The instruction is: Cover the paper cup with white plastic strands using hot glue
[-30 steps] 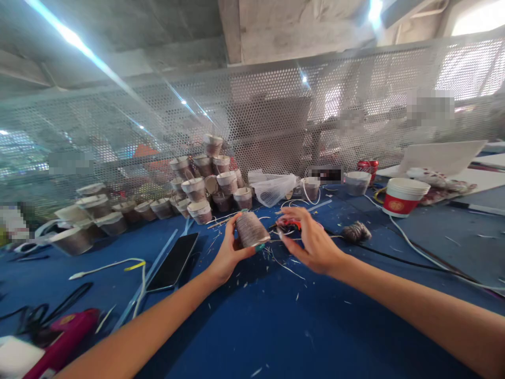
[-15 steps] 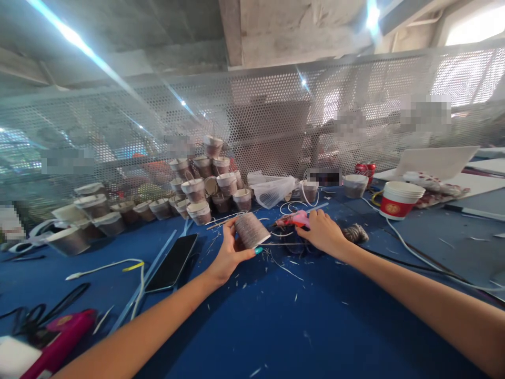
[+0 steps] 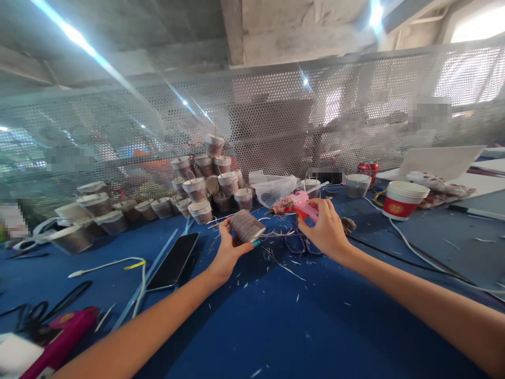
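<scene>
My left hand (image 3: pixel 226 250) is closed around a small cup wrapped in grey-brown yarn (image 3: pixel 246 226), tilted on its side with its white rim toward the right. In my right hand (image 3: pixel 325 229) is a pink glue gun (image 3: pixel 295 202), gripped by its handle. Its dark nozzle points left, a little above and to the right of the cup, apart from it. A red light glows on the gun's body. Beneath the gun, a dark blue bundle (image 3: pixel 302 243) lies on the blue table (image 3: pixel 276 326). A ball of grey yarn (image 3: pixel 349 225) sits partly behind my right wrist.
Wrapped cups (image 3: pixel 195 189) stand piled at the back, with more at the left. A black phone (image 3: pixel 173 260) lies left of my left hand. White paper cups (image 3: pixel 404 200), a red can (image 3: pixel 373 171) and cables are at the right. A magenta tool (image 3: pixel 69 337) rests front left.
My right hand has lifted the pink glue gun off the table. The wrapped cup in my left hand has turned and shifted slightly left.
</scene>
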Available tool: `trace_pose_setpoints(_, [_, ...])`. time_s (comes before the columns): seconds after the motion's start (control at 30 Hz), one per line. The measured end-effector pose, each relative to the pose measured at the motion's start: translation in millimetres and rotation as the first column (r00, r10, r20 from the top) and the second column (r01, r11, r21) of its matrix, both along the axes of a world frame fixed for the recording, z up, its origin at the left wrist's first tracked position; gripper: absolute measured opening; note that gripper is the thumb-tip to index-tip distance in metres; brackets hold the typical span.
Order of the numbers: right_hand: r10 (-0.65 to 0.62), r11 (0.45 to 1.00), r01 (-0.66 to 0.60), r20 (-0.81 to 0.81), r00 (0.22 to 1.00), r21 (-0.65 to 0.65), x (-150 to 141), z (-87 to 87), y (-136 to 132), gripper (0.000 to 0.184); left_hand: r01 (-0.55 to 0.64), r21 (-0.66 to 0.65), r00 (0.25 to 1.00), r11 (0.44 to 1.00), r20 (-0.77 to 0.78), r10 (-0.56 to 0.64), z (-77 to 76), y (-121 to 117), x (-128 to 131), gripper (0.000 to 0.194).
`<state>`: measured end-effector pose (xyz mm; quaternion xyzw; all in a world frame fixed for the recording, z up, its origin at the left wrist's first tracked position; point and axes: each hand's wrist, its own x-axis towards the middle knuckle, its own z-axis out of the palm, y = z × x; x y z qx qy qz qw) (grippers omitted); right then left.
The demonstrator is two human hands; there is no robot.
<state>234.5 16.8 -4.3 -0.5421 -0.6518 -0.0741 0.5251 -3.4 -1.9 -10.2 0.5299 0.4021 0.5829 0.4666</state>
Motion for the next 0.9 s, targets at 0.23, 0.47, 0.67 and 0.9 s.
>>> trace_pose_setpoints(0.23, [0.127,0.973,-0.143,0.093,0.988,0.182,-6,-1.9,-9,0.029,-0.084,-0.097,0.995,0.992,0.047,0.089,7.3,-2,5,0.082])
trace_pose_setpoints(0.47, [0.19,0.963,-0.21,0.13,0.973,0.168,-8,-5.3,-11,0.022,-0.065,-0.096,0.993,0.993,0.09,0.074,8.6,-2,7,0.083])
trace_pose_setpoints(0.67, [0.197,0.972,-0.211,0.137,0.971,0.101,-10,-1.8,-16,0.02,-0.055,-0.098,0.996,0.994,0.059,0.061,9.2,-3,7,0.082])
trace_pose_setpoints(0.9, [0.204,0.971,-0.219,0.148,0.968,0.098,-10,-1.7,-16,0.021,-0.052,-0.082,0.998,0.995,0.038,0.056,8.5,-2,7,0.078])
